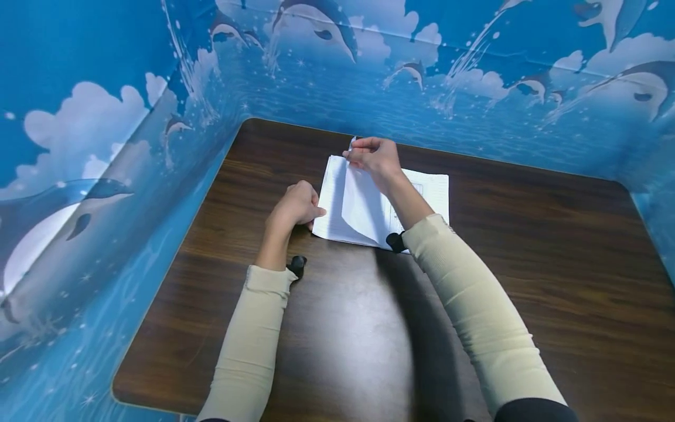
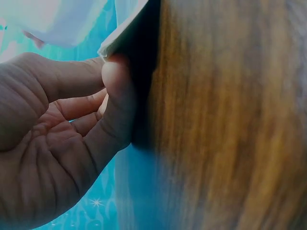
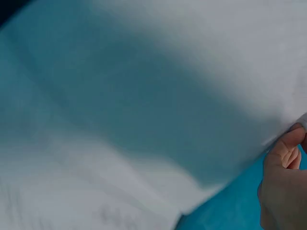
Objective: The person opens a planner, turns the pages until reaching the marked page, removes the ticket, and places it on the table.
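Observation:
An open notebook (image 1: pixel 331 193) with lined white pages lies near the far edge of the table. My left hand (image 1: pixel 297 205) pinches its left edge near the lower corner; in the left wrist view, the thumb and forefinger of that hand (image 2: pixel 62 105) meet at the stack of paper (image 2: pixel 122 32). Over the top of the notebook, my right hand (image 1: pixel 378 158) pinches the upper part of a page (image 1: pixel 362 199), which stands raised and curved over the sheets beneath. Pale paper (image 3: pixel 144 91) fills most of the right wrist view, with the right hand (image 3: pixel 290 182) gripping its edge.
The dark wood-grain table (image 1: pixel 527 252) has rounded corners. Blue curtains (image 1: pixel 327 82) printed with dolphins and clouds stand close behind it and along its left side. A small black wrist device (image 1: pixel 297 265) sits under the left forearm, another (image 1: pixel 395 241) under the right.

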